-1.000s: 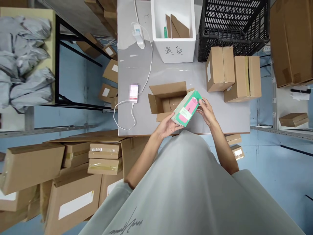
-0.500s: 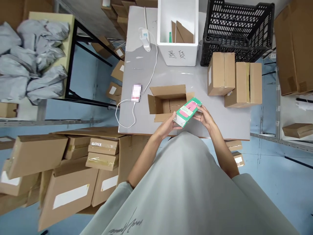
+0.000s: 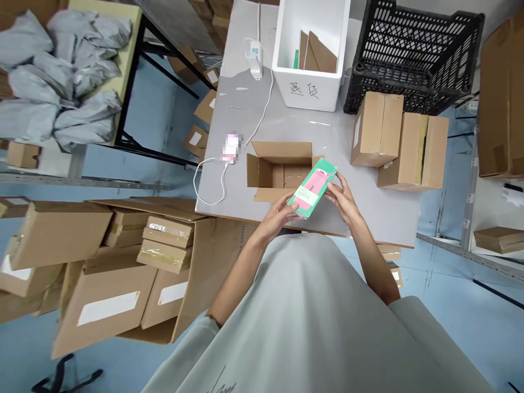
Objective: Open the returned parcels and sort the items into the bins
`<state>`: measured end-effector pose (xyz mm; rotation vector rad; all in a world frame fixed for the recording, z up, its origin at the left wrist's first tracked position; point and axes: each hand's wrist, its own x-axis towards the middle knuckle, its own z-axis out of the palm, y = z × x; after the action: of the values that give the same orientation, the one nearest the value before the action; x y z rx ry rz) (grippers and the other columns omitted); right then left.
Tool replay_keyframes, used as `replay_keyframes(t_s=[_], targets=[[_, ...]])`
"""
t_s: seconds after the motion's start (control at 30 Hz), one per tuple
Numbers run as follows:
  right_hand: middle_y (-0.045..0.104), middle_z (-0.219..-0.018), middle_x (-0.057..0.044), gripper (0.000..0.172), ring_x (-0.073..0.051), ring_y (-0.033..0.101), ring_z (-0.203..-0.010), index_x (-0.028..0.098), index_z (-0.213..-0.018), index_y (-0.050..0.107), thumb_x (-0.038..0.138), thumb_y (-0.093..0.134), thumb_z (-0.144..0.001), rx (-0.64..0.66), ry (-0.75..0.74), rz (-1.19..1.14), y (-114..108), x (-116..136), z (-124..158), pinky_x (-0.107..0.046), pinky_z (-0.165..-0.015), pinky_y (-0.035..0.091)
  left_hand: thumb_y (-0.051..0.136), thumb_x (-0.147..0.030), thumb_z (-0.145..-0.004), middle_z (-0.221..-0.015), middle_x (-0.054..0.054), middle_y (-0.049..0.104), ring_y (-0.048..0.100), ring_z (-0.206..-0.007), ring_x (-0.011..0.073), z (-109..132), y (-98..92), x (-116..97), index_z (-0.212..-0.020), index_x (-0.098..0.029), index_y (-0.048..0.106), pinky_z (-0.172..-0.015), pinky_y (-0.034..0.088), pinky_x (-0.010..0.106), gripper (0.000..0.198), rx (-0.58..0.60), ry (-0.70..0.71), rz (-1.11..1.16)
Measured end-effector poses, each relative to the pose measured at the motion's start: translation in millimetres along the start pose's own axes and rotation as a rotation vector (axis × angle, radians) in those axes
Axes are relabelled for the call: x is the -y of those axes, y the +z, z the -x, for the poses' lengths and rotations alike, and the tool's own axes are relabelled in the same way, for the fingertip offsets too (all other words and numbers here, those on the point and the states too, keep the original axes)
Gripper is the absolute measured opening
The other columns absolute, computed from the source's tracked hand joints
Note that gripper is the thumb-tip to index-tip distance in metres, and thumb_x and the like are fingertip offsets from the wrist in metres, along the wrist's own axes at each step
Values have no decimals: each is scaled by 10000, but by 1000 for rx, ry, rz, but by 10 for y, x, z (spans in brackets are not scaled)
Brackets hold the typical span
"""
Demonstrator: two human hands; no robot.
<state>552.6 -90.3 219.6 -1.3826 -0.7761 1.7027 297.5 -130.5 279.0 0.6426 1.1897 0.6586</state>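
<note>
Between my two hands is a slim green box (image 3: 313, 189) with a pink picture and a pale band on its upper face. My left hand (image 3: 278, 216) grips its lower left end, thumb on top. On the upper right end, my right hand (image 3: 343, 197) has its fingers closed on the edge. The box is tilted, its upper face turned towards me. Just behind it stands an open cardboard carton (image 3: 282, 170) with its flaps folded out; the green box hides the carton's right front corner.
A white foam bin (image 3: 307, 90) with cardboard pieces stands at the table's back. To its right are a black plastic crate (image 3: 409, 82) and two closed cartons (image 3: 379, 128). A phone-like device (image 3: 231, 148) with a white cable lies left. A large carton of parcels (image 3: 204, 273) sits lower left.
The green box has turned so its broad printed face shows more and its white end panel no longer shows. My left hand has shifted slightly left along it. The whole view has rotated a little.
</note>
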Motion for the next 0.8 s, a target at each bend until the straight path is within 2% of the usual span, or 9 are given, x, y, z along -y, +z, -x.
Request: replay_keyframes(t_s=[0.13,0.23,0.33,0.47,0.53,0.6,0.7,0.8], targets=[[800,-1343,-73,1035,-289,778,-1298,390,-1658,459,792,903,-813,-63,-69,-1,108,58,39,-524,-1191,634,926,-582,-856,-1638,124,681,731,-1378,404,-57,-171,-56,-1529,-324,725,-1109,666,562,748,67,17,-12],[783,-1333,-68,935,-262,779,-1238,371,-1510,508,801,926,-792,-138,-135,8,178,146,32,-492,-1198,627,957,-532,-802,-1671,125,659,710,-1386,423,-143,-412,-120,-1518,-341,735,-1089,659,562,774,132,-2,-58],[756,-1327,-50,881,-246,794,-1132,366,-1415,522,783,953,-771,-154,-173,30,307,251,38,-468,-1124,666,943,-574,-804,-1682,140,639,658,-1463,448,-223,-637,-195,-1583,-346,680,-1106,637,569,853,148,36,-177],[699,-1405,-81,933,-254,801,-1090,342,-1447,520,762,976,-750,-201,-221,68,630,316,93,-429,-1020,702,1015,-545,-735,-1757,165,516,486,-1648,451,-312,-774,-297,-1725,-327,507,-1226,563,563,1134,9,304,-563],[671,-1470,-107,961,-270,797,-1151,333,-1484,507,758,973,-758,-221,-237,94,798,322,136,-413,-995,707,999,-435,-744,-1683,163,566,539,-1599,432,-364,-810,-339,-1688,-293,539,-1251,539,560,1059,-41,445,-746],[656,-1521,-121,957,-282,784,-1217,332,-1504,505,750,964,-777,-202,-251,134,915,342,183,-410,-996,706,912,-292,-779,-1558,142,654,631,-1486,408,-420,-868,-368,-1590,-263,618,-1222,553,545,863,-65,522,-857],[683,-1516,-123,783,-293,748,-1323,314,-1427,603,741,913,-849,-157,-295,237,953,422,241,-431,-1088,678,805,-163,-752,-1481,122,702,686,-1381,390,-488,-1016,-384,-1529,-248,647,-1167,577,524,797,-70,552,-913],[718,-1486,-127,548,-306,720,-1395,281,-1240,722,725,826,-936,-134,-345,344,885,511,255,-470,-1178,638,772,-137,-735,-1521,128,695,663,-1415,392,-515,-1167,-365,-1528,-238,651,-1211,545,536,808,-40,593,-930]])
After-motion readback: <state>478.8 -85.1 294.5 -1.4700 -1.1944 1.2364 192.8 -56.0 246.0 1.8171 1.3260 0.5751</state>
